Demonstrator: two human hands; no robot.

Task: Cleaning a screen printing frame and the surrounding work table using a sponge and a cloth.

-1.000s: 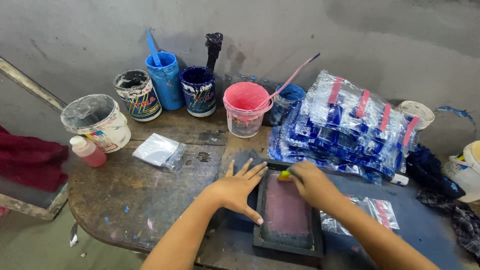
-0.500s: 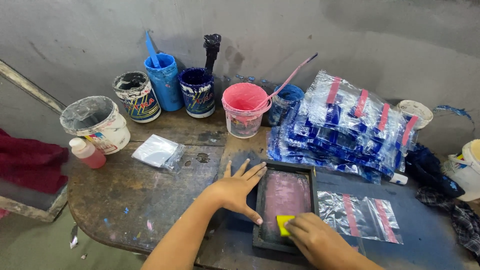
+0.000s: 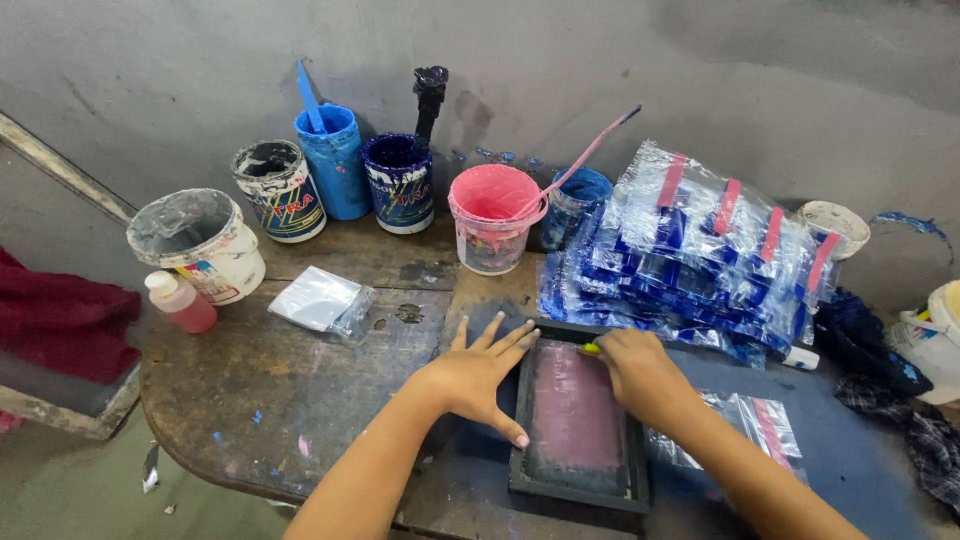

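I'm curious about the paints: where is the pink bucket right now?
In the head view, the pink bucket stands at the back of the table, between the dark blue pot and the stack of plastic bags.

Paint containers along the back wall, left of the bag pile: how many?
6: grey-white bucket far left, black-rimmed tin, light-blue tub, dark-blue tin, pink bucket, small blue cup; others possibly hidden.

We see soft, even daylight across the scene, moderately bright, with no hard-edged shadows. The grey wall darkens slightly toward the upper right. Faint shadows gather beneath the paint pots and under our left hand. Small highlights glint on the stacked plastic bags. Focus is fairly sharp throughout; the corners bend a little from the wide lens.
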